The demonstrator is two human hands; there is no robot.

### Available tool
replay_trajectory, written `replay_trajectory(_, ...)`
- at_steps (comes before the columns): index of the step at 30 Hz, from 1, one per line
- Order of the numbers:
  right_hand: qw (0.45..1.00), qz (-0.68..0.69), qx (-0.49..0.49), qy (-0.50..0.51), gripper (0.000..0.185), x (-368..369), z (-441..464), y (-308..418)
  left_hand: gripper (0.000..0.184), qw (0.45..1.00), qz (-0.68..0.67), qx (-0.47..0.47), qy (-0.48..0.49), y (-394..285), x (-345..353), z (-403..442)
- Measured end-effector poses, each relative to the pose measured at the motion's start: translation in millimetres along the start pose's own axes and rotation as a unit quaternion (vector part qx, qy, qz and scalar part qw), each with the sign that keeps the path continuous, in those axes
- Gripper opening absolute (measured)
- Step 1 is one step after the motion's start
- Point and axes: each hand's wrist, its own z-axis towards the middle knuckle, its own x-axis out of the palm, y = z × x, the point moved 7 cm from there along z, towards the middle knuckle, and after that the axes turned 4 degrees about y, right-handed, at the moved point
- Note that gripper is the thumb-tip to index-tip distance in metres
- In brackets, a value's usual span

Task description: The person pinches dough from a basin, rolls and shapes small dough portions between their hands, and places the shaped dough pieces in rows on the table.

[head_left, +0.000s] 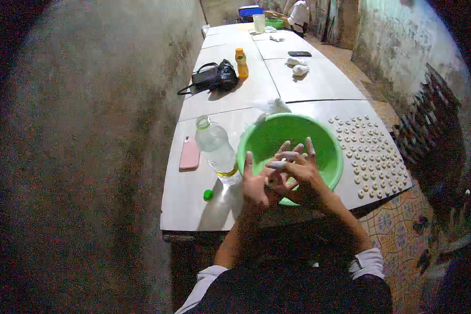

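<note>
Above the near side of a green plastic basin (334, 170), my two hands meet with white powder on their fingers. My left hand (256, 188) is open, palm up, its fingers spread and pointing away from me. Across that palm lies my right hand (306, 175), its fingers stretched out to the left. A small pale bit shows between the palms, but I cannot make out what it is. To the right of the basin, several rows of small pale dough rings (371, 152) lie on the white table (319, 86).
A clear plastic bottle (214, 144) without its cap stands left of the basin, near a pink phone (189, 154) and a green cap (208, 195). Farther off are a black bag (214, 77), an orange bottle (242, 64), white cloth bundles (300, 70) and another person (298, 13).
</note>
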Motion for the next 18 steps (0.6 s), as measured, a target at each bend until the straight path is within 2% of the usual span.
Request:
replay_trajectory(2,1.0,0.005,0.007,0.005,0.048,-1,-1,1,0.086,0.962,0.202,0.043,-0.176,-9,-14,-3)
replay_trajectory(3,1.0,0.009,0.014,0.01,0.048,-1,-1,1,0.086,0.962,0.202,0.044,-0.177,-8,-15,-2)
replay_trajectory(4,1.0,0.01,0.014,0.011,0.048,0,-1,1,0.086,0.996,0.078,0.005,-0.05,3,-1,5)
replay_trajectory(5,0.999,0.031,0.002,0.021,0.045,4,-2,2,0.085,0.995,-0.049,-0.034,0.079,11,16,6)
replay_trajectory(6,0.998,0.052,-0.01,0.032,0.043,6,-2,3,0.085,0.995,-0.049,-0.034,0.079,8,14,4)
replay_trajectory(8,0.997,0.07,-0.019,0.02,0.043,3,-2,5,0.085,0.996,0.086,-0.02,-0.035,-2,-9,0)
replay_trajectory(9,0.998,0.055,-0.017,0.023,0.043,5,-1,4,0.085,0.996,0.084,-0.021,-0.035,-1,-8,-1)
replay_trajectory(11,0.999,0.039,-0.013,0.024,0.043,2,1,6,0.084,0.987,0.115,0.029,-0.106,-9,-16,-2)
replay_trajectory(14,0.998,0.068,-0.006,0.013,0.042,-10,1,10,0.081,0.984,0.101,0.044,-0.143,-13,-22,-1)
replay_trajectory(15,0.999,0.034,-0.013,0.01,0.039,-9,-2,9,0.078,0.965,0.178,0.041,-0.188,-14,-27,-1)
replay_trajectory(18,0.998,-0.026,-0.032,0.048,0.033,5,-15,-2,0.077,0.951,0.237,0.006,-0.198,-8,-35,-2)
